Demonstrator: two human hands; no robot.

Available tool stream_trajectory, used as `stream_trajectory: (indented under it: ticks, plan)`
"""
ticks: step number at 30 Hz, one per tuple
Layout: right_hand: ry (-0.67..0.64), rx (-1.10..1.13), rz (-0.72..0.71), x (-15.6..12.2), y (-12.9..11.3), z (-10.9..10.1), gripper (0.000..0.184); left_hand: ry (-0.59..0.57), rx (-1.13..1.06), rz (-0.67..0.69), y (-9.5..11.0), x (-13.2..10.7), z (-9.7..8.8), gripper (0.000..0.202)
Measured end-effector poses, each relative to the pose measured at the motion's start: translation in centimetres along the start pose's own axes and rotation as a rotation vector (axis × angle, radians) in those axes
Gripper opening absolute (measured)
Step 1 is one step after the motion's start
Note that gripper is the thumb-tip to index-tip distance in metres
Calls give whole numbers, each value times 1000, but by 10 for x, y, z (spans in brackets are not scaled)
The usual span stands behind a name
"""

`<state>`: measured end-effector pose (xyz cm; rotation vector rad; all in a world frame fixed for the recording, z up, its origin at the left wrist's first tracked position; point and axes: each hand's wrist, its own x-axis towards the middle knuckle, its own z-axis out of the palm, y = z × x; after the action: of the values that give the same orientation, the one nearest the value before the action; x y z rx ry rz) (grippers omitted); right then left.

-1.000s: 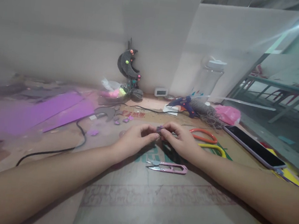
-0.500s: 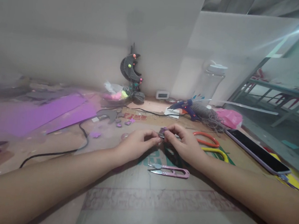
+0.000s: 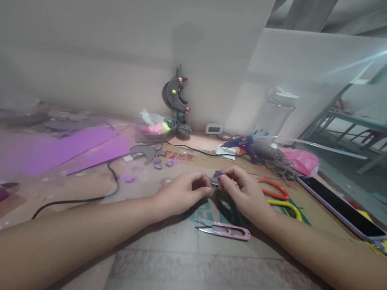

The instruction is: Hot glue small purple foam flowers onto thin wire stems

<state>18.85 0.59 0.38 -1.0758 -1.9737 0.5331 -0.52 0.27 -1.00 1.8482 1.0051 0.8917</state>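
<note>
Purple piece (image 3: 218, 174) | pinched at tips of right hand (image 3: 246, 195)

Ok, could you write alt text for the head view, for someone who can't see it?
A person's right hand pinches a small purplish piece beside their left hand, over a cluttered work surface. Pink snips lie nearer the viewer, with purple sheets at left and a blue glue gun farther back.

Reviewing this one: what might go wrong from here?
The right hand pinches a small purple piece, which might slip from the fingers.
The pink snips lie close by with blades apart; a lowered hand might get nicked.
The glue gun shows a red light beside grey yarn; if hot, it might scorch it.
</note>
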Motion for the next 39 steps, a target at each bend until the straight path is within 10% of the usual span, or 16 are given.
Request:
stream_trajectory:
  ticks: [11,39]
  plan:
    - [-24,-14,-6,0,0,-1,19,46,-5,19,1,1,-3,35]
    - [-145,15,45,5,2,-1,18,97,-43,-57,6,-1,-3,24]
